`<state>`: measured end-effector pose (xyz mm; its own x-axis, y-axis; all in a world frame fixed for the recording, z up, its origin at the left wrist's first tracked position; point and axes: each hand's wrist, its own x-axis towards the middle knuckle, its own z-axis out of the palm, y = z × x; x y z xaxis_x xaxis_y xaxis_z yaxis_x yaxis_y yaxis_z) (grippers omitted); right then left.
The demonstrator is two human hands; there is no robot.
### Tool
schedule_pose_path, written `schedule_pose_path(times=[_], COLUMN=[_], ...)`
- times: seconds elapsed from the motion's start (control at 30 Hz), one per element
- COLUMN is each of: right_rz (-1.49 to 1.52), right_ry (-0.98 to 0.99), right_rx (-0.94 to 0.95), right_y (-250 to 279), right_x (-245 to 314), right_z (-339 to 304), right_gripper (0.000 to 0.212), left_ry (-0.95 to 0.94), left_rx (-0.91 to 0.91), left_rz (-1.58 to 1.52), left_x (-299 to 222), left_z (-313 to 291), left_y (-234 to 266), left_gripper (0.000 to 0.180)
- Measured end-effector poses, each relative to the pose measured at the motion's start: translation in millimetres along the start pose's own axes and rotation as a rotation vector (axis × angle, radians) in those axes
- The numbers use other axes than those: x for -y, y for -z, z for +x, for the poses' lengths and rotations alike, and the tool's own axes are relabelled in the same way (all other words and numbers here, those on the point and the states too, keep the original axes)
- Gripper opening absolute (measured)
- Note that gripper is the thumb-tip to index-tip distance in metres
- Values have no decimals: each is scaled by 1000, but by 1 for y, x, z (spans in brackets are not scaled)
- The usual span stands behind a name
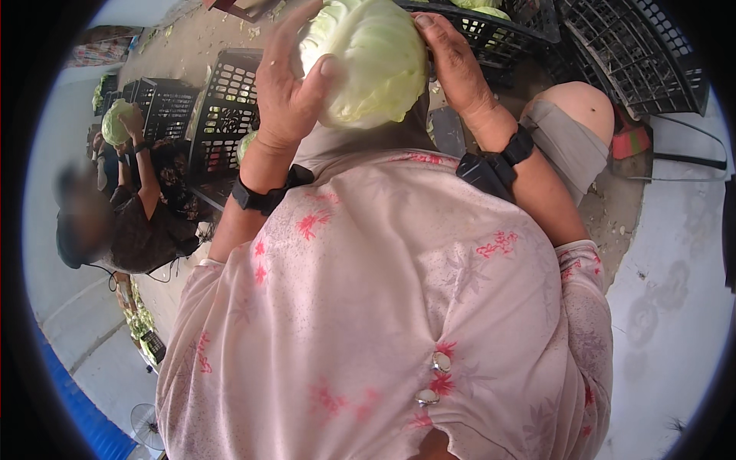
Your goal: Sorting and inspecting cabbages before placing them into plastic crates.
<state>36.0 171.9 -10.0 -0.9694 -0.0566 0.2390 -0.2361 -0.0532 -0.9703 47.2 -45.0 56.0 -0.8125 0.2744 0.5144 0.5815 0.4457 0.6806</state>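
Filling the space between a left hand (295, 88) and a right hand (458, 61), both spread wide and curved around its sides, a head of pale green cabbage (372, 65) is held up at the top of the view, beyond a pink floral blouse (368, 284). The left thumb is laid across its near face. Handling of this head is judged to be unfinished, as it is not set down; whether its outer leaves have been trimmed cannot be told. More cabbages (491, 11) are held in a black plastic crate (506, 34) at upper right, and by these the work is judged to be only partly done, though whether they are finished or waiting is not shown. At left, another cabbage (116, 123) is held by a co-worker (142, 238) in dark clothing beside more crates. No brand, label or writing can be read anywhere.
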Motion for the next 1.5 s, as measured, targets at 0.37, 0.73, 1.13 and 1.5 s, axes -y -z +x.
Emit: schedule_pose_path(times=[0.37,0.73,1.13,1.5], right_rz=[-67,5,-6,-15], right_ry=[102,41,38,25], right_rx=[1,10,12,2], right_y=[5,11,8,7], right_x=[-9,-13,-9,-8], right_z=[2,2,2,1], right_gripper=[48,49,53,54], left_ry=[-62,-164,-178,-155], left_rx=[157,194,156,107], left_rz=[-212,136,175,47], left_x=[0,-17,-17,-9], left_z=[4,10,11,9], left_y=[-12,-10,-10,-16], left_gripper=[79,81,84,84])
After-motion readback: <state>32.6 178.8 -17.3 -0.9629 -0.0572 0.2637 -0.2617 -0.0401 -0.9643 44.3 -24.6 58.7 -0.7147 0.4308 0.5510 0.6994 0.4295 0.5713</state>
